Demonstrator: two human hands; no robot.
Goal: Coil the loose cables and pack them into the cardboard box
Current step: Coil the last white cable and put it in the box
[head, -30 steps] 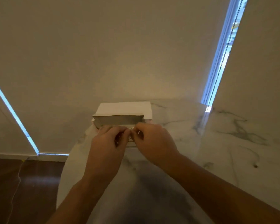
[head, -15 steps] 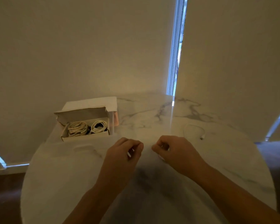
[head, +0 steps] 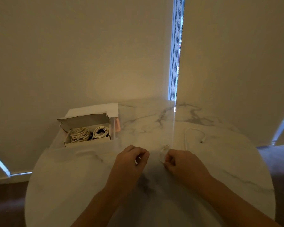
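Both hands hover over the round white marble desk [head: 75, 169]: left hand [head: 129, 161] and right hand [head: 184, 163] each pinch a blurred white cable [head: 164, 149]. Two coils [head: 79, 134] sit inside the open cardboard box [head: 87, 142], far left.

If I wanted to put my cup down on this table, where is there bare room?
Bare marble table lies between the cardboard box and the loose cable, and along the near left edge below the box. It is crowded around the left hand and right hand, which handle a cable.
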